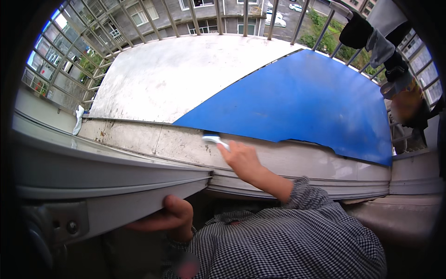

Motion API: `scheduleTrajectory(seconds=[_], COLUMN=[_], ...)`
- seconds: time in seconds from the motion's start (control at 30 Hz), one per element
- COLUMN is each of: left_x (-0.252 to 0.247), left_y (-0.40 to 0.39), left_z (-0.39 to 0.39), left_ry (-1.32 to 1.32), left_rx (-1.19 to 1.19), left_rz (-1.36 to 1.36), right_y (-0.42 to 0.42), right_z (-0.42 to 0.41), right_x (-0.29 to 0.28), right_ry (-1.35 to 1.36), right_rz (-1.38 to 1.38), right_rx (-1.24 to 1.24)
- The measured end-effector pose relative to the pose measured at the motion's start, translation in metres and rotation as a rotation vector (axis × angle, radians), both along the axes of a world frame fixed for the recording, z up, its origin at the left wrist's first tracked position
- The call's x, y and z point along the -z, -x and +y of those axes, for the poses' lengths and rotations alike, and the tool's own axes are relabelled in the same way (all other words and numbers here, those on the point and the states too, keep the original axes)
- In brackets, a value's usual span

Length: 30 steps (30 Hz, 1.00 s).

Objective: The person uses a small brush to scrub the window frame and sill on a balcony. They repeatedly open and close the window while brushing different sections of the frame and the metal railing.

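Observation:
My right hand (242, 158) grips the white handle of a brush (213, 138), whose dark bristles are blurred against the window ledge (184, 143), close to the lower edge of a blue panel (278, 101). My left hand (176, 214) rests against the underside of the light grey window sash frame (146, 205) at the lower left, its thumb on the frame's edge. Part of that hand is in shadow. Dark specks and stains mark the ledge left of the brush and near the left corner. Beyond the ledge, a white panel (153, 76) lies left of the blue one.
Metal security bars (218, 17) enclose the outer panels. Dark and grey laundry (379, 45) hangs at the right. A white cloth or glove-like item (78, 120) stands at the ledge's left end. Window tracks (299, 185) run along the near edge. Buildings and parked cars show below.

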<state>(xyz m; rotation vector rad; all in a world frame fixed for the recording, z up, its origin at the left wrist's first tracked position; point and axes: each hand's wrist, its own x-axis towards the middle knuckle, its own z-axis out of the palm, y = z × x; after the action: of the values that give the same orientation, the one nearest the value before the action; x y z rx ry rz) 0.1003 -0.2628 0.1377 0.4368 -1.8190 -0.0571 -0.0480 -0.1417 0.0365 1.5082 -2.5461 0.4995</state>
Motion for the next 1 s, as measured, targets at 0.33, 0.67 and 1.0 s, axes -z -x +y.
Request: scheduleTrajectory(seconds=[0.33, 0.67, 1.0], left_x=[-0.003, -0.005, 0.0], left_y=[-0.005, 0.005, -0.002], left_z=[-0.001, 0.002, -0.001], left_ry=[-0.013, -0.03, -0.021], left_rx=[-0.02, 0.034, 0.005], left_rz=[0.001, 0.023, 0.058], right_y=[-0.016, -0.029, 0.026], right_z=[0.059, 0.074, 0.143], right_x=[-0.032, 0.008, -0.06], right_ry=[0.008, -0.053, -0.024], right_rz=[-0.103, -0.038, -0.305], right_rx=[-0.047, 0.174, -0.114])
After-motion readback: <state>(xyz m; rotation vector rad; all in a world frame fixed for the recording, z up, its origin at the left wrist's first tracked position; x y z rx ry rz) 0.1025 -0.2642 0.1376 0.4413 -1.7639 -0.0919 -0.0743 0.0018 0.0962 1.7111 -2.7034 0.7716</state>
